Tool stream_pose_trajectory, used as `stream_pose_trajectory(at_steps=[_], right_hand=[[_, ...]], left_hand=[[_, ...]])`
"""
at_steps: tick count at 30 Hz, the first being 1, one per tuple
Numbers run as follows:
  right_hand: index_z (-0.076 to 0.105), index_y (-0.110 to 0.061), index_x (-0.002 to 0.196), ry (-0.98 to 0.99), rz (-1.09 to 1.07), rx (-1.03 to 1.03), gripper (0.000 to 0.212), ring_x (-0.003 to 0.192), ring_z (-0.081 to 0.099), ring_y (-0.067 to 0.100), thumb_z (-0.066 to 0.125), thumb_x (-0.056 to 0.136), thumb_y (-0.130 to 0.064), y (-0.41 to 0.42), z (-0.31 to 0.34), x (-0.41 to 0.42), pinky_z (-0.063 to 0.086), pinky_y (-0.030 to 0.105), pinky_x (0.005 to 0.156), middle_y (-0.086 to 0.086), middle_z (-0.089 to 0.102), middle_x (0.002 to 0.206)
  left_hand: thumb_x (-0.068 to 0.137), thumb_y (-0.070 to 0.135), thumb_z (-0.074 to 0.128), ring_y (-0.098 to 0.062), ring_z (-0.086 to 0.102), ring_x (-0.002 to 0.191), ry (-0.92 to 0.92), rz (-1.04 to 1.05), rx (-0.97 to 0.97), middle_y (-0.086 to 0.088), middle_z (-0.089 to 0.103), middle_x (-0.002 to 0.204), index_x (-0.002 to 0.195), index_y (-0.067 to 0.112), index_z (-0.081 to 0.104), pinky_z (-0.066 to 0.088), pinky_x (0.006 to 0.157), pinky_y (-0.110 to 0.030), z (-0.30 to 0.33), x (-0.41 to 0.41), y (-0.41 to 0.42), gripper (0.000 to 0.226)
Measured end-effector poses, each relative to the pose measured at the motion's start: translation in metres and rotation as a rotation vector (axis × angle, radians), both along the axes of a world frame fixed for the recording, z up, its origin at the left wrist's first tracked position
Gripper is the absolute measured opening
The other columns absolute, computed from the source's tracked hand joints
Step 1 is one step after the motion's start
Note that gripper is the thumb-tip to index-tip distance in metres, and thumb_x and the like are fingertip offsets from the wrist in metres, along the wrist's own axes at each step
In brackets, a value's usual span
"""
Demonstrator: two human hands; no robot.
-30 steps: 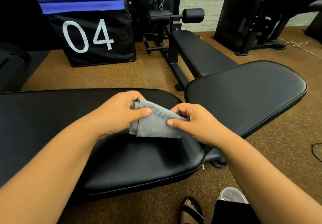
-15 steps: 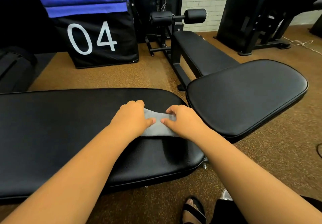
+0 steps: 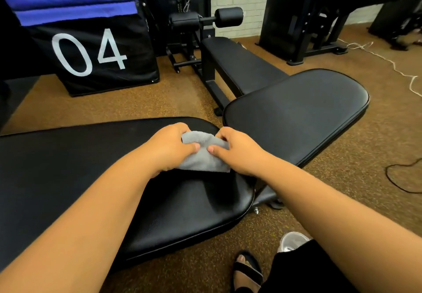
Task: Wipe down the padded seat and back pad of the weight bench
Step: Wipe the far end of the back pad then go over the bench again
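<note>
The back pad (image 3: pixel 68 178) of the weight bench was a long black vinyl cushion with a rounded end, lying nearly flat and stretching from the left edge of the view to the middle. Its surface was smooth and faintly glossy, with a piped seam along the rim. The padded seat (image 3: pixel 296 114) was a shorter, wider black cushion with rounded corners, set just beyond the back pad's rounded end with a narrow gap between them, and tilted so its far end sat higher. A small grey terry cloth (image 3: pixel 203 158) lay bunched and folded on the back pad near that rounded end, close to the gap.
</note>
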State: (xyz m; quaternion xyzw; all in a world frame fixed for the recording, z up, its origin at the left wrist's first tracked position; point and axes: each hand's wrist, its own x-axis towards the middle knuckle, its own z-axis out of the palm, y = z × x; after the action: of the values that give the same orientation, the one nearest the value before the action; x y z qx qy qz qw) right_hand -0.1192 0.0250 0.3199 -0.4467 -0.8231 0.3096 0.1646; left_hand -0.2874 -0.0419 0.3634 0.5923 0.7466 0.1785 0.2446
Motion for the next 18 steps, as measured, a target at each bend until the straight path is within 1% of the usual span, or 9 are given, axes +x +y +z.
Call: stream_pose_trajectory(at_steps=[2, 6, 7, 9, 10, 12, 14, 16, 18], right_hand=[[0.055, -0.015, 0.098, 0.013, -0.012, 0.023, 0.021, 0.08, 0.055, 0.016, 0.062, 0.092, -0.034, 0.007, 0.012, 0.016, 0.039, 0.027, 0.063, 0.0, 0.06, 0.087], [0.057, -0.014, 0.099, 0.045, -0.049, 0.068, 0.02, 0.077, 0.052, 0.012, 0.065, 0.091, -0.03, 0.019, 0.03, 0.065, 0.035, 0.015, 0.059, -0.004, 0.058, 0.084], [0.058, -0.014, 0.098, 0.067, -0.076, 0.067, 0.019, 0.077, 0.052, 0.012, 0.066, 0.09, -0.03, 0.022, 0.032, 0.08, 0.037, 0.016, 0.061, -0.004, 0.058, 0.084], [0.06, -0.016, 0.096, 0.161, -0.142, 0.024, 0.019, 0.077, 0.054, 0.014, 0.068, 0.089, -0.032, 0.024, 0.03, 0.113, 0.043, 0.028, 0.068, 0.002, 0.062, 0.086], [0.06, -0.016, 0.094, 0.243, -0.167, -0.011, 0.02, 0.075, 0.054, 0.014, 0.069, 0.087, -0.033, 0.023, 0.027, 0.128, 0.043, 0.033, 0.066, 0.003, 0.062, 0.085], [0.06, -0.017, 0.09, 0.432, -0.223, -0.077, 0.021, 0.071, 0.05, 0.012, 0.069, 0.082, -0.034, 0.019, 0.019, 0.161, 0.039, 0.031, 0.06, 0.001, 0.058, 0.08], [0.06, -0.017, 0.09, 0.562, -0.283, -0.117, 0.024, 0.073, 0.049, 0.014, 0.071, 0.078, -0.035, 0.012, 0.008, 0.194, 0.037, 0.03, 0.06, 0.001, 0.057, 0.081], [0.062, -0.017, 0.092, 0.663, -0.332, -0.166, 0.037, 0.078, 0.049, 0.02, 0.079, 0.072, -0.043, 0.004, -0.005, 0.224, 0.037, 0.034, 0.065, 0.006, 0.057, 0.084], [0.062, -0.018, 0.093, 0.735, -0.374, -0.229, 0.049, 0.081, 0.051, 0.023, 0.085, 0.064, -0.051, -0.003, -0.021, 0.253, 0.04, 0.036, 0.068, 0.008, 0.057, 0.087]], left_hand=[[0.09, 0.032, 0.064, -0.01, 0.047, 0.071, -0.072, -0.037, 0.051, 0.002, 0.054, 0.085, 0.087, 0.025, 0.054, 0.033, 0.057, -0.028, 0.006, 0.011, 0.009, 0.012], [0.09, 0.032, 0.063, -0.009, 0.048, 0.073, -0.17, -0.133, 0.129, 0.002, 0.055, 0.089, 0.091, 0.025, 0.054, 0.033, 0.057, -0.026, 0.011, 0.05, 0.031, 0.012], [0.091, 0.031, 0.063, -0.007, 0.048, 0.073, -0.206, -0.157, 0.144, 0.003, 0.055, 0.088, 0.093, 0.024, 0.055, 0.034, 0.057, -0.025, 0.011, 0.063, 0.037, 0.012], [0.091, 0.03, 0.063, -0.006, 0.048, 0.072, -0.291, -0.207, 0.165, 0.004, 0.055, 0.086, 0.096, 0.02, 0.056, 0.035, 0.057, -0.023, 0.009, 0.094, 0.047, 0.013], [0.091, 0.03, 0.063, -0.005, 0.049, 0.071, -0.333, -0.232, 0.18, 0.005, 0.055, 0.084, 0.096, 0.019, 0.056, 0.037, 0.056, -0.021, 0.007, 0.109, 0.051, 0.013], [0.09, 0.029, 0.064, -0.006, 0.05, 0.071, -0.403, -0.296, 0.188, 0.007, 0.056, 0.083, 0.094, 0.019, 0.057, 0.039, 0.057, -0.019, 0.002, 0.142, 0.059, 0.013], [0.089, 0.029, 0.066, -0.01, 0.054, 0.074, -0.465, -0.369, 0.17, 0.005, 0.06, 0.085, 0.094, 0.017, 0.058, 0.043, 0.065, -0.027, -0.005, 0.174, 0.063, 0.015], [0.089, 0.03, 0.066, -0.013, 0.057, 0.077, -0.517, -0.432, 0.123, 0.001, 0.063, 0.087, 0.095, 0.017, 0.058, 0.047, 0.07, -0.037, -0.015, 0.202, 0.064, 0.016], [0.089, 0.031, 0.066, -0.016, 0.062, 0.083, -0.531, -0.482, 0.05, -0.001, 0.066, 0.092, 0.1, 0.019, 0.059, 0.052, 0.077, -0.043, -0.026, 0.227, 0.065, 0.018]])
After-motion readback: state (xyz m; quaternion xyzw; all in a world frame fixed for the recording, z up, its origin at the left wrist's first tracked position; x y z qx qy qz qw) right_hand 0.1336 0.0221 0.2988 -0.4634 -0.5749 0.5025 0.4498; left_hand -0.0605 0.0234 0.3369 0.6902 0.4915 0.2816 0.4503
